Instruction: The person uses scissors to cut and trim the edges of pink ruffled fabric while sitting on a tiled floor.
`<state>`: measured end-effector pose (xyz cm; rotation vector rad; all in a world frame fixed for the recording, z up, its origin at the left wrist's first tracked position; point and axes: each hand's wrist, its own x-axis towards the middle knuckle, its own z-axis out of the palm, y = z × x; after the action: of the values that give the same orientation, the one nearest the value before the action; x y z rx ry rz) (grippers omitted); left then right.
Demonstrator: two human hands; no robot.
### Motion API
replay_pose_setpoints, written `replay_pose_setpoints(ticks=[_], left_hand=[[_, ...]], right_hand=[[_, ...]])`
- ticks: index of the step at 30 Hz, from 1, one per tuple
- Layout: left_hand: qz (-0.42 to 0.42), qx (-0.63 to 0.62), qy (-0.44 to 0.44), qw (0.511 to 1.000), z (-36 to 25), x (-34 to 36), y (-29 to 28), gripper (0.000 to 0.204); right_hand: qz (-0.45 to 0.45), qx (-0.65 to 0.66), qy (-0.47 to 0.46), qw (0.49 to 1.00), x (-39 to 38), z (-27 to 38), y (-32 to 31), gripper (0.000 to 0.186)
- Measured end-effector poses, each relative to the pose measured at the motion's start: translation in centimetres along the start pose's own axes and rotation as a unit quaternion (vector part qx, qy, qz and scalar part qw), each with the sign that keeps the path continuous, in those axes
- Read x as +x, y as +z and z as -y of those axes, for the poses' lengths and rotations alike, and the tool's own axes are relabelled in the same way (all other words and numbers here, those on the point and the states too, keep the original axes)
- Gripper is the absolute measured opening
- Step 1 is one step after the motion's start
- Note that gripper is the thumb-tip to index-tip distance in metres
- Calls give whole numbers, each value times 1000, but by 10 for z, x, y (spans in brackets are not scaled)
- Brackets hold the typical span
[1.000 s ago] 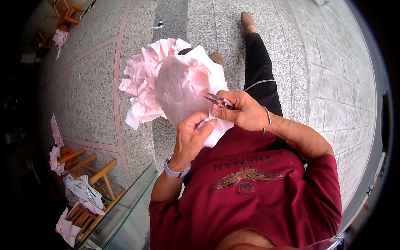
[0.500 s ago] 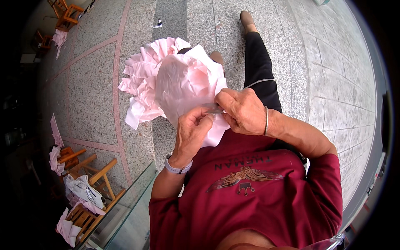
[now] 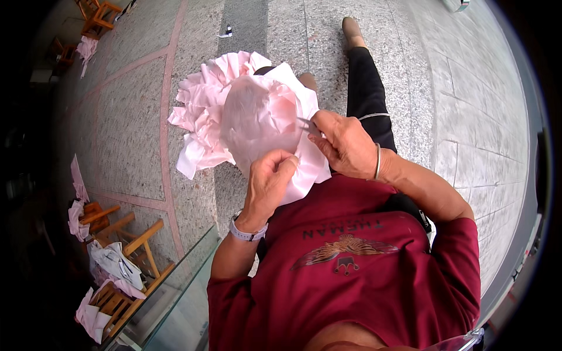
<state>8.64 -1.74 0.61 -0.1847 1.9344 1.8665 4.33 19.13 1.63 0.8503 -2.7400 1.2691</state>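
A heap of thin pale pink cloth (image 3: 252,126) with ruffled folds lies over my lap and left leg. My left hand (image 3: 270,178) is closed in a pinch on the cloth's near edge. Just right of it and a little farther off, my right hand (image 3: 349,143) is closed around what look like small metal thread snips (image 3: 308,126). Their grey blades point left over the cloth and are slightly blurred. The handles are hidden within my fingers.
Wooden chairs (image 3: 143,238) with pink and white cloth pieces (image 3: 114,263) stand at the lower left, beside a glass panel edge (image 3: 184,286). More wooden chairs (image 3: 96,19) are at the far left. A small black-and-white object (image 3: 226,31) lies on the speckled floor ahead.
My right hand has moved away from my left, slightly outward and to the right, carrying the snips. The left hand keeps its pinch on the cloth edge.
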Motion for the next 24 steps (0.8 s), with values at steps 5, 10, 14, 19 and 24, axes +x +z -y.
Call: replay_pose_setpoints(ticks=[5,10,14,19,24], left_hand=[[27,-57,9,998,8,3,4,17],[50,38,30,998,-4,-1,-1,19],[40,58,47,996,-4,-1,-5,19],[32,60,95,993,-18,-2,5,18],[30,101,77,991,-15,-4,-16,19]], right_hand=[[135,352,192,906,8,21,-13,9],[37,157,102,982,6,-2,-15,10],[5,263,198,944,11,-22,-39,10],[134,213,133,959,5,22,-14,11],[-8,135,92,987,9,3,-33,10]])
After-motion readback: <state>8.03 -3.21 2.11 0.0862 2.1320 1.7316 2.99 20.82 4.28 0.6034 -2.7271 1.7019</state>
